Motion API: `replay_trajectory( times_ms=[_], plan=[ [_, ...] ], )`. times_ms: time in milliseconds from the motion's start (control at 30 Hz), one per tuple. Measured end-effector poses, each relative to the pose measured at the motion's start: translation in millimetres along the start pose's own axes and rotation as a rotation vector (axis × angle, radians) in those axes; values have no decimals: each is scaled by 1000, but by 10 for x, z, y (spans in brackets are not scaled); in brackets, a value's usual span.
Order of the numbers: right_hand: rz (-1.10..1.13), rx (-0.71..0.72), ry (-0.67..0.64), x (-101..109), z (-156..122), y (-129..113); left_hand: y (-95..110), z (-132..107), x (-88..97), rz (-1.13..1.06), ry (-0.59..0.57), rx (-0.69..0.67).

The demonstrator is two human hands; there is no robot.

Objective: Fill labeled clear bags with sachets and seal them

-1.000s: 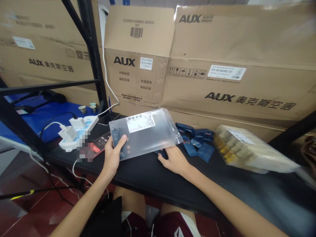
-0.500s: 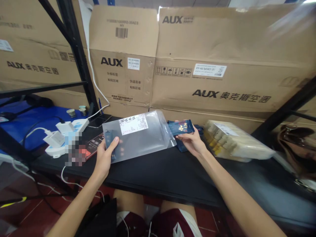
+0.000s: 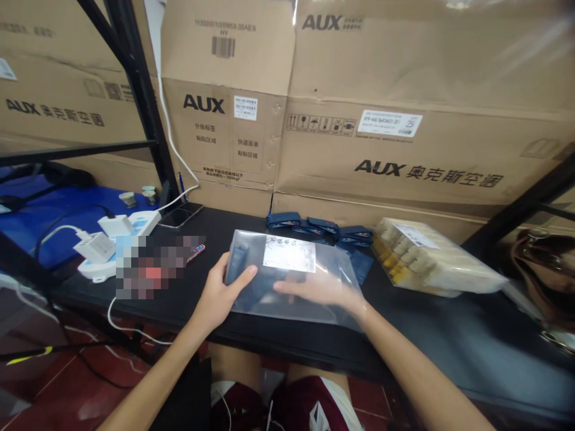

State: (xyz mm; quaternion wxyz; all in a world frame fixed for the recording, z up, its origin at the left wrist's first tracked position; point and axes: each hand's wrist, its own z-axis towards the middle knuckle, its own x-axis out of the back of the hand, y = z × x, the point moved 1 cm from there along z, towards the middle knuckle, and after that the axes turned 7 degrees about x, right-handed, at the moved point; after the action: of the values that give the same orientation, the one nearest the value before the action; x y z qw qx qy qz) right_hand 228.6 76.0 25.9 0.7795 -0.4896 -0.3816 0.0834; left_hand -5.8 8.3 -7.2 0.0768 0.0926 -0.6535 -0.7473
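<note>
A clear plastic bag (image 3: 323, 296) with a white printed label (image 3: 288, 254) lies slanted above the front of the black table. My left hand (image 3: 229, 290) grips its closed left end, thumb on top. Through the film, a dark blue sachet (image 3: 240, 257) shows at that end. My right hand (image 3: 314, 287) reaches in through the bag's right opening and is seen through the plastic, fingers closed round another blue sachet, blurred by the film. Behind the bag lie several blue sachets (image 3: 321, 226) in a loose row, some overlapping.
A pack of filled clear bags (image 3: 431, 257) stands to the right, a brown bag (image 3: 539, 269) beyond it. On the left are a white power strip (image 3: 139, 227) with chargers, a phone (image 3: 182, 215) and a blurred-out red item (image 3: 153, 275). Cardboard boxes (image 3: 381, 149) wall the back.
My right hand has gone from outside the bag's opening to deep inside it with the sachet. The bag and my left hand have moved right and lower, uncovering the sachets behind.
</note>
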Motion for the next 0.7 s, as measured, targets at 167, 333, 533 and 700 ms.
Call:
replay_trajectory(
  times_ms=[167, 333, 533, 700],
  plan=[
    [-56, 68, 90, -117, -29, -1, 1, -37, -64, -10, -92, 22],
    [41, 233, -93, -117, -27, -129, 36, -50, -68, -77, -191, 6],
    [221, 170, 180, 405, -20, -45, 2, 33, 31, -220, 125, 103],
    [-261, -6, 726, 1099, -120, 385, -7, 92, 113, -532, 452, 116]
  ],
)
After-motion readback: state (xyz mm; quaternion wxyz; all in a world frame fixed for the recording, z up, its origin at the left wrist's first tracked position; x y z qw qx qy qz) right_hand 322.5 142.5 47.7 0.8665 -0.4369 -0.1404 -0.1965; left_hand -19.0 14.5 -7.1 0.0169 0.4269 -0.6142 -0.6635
